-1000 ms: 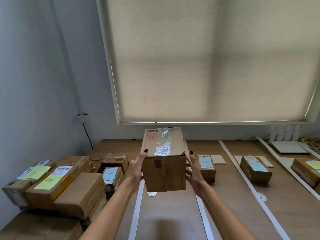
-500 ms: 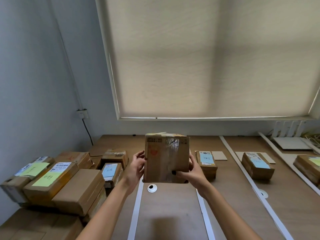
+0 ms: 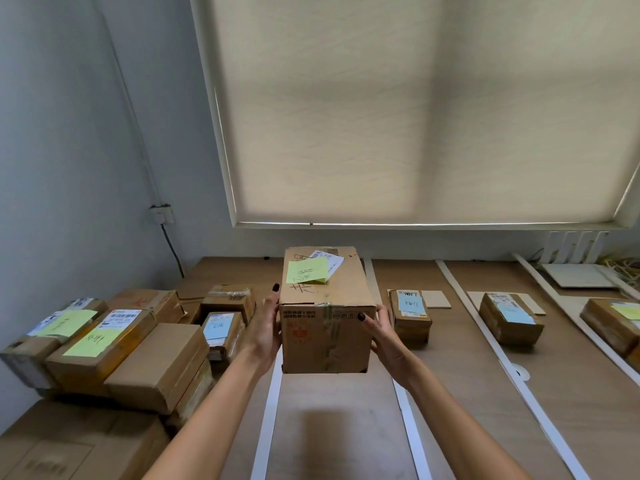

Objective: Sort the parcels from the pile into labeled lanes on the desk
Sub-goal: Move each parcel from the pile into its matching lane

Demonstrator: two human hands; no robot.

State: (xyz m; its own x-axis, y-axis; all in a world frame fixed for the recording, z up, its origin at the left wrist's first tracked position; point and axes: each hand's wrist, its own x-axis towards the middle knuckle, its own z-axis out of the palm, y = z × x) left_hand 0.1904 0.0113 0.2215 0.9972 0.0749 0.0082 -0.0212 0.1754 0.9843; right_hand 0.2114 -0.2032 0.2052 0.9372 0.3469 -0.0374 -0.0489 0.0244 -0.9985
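Brown cardboard parcel (image 3: 327,320) with green sticky note (image 3: 307,270) on top is hanging above the wooden desk (image 3: 343,427), between two white lane strips. Left hand (image 3: 265,327) is gripping its 9 o'clock side, right hand (image 3: 384,336) its 3 o'clock side. Remaining parcel pile (image 3: 138,344) is sitting at 9 o'clock.

You hold matt brown cardboard box (image 3: 327,317), glossy clear tape down its seam, green paper note (image 3: 307,270) on top. Desk (image 3: 332,427): smooth wood-grain finish, matt white strips (image 3: 266,420).

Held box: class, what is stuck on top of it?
On the held box sits a green sticky note with handwriting, overlapping a white printed label. The note covers part of the label and of red writing.
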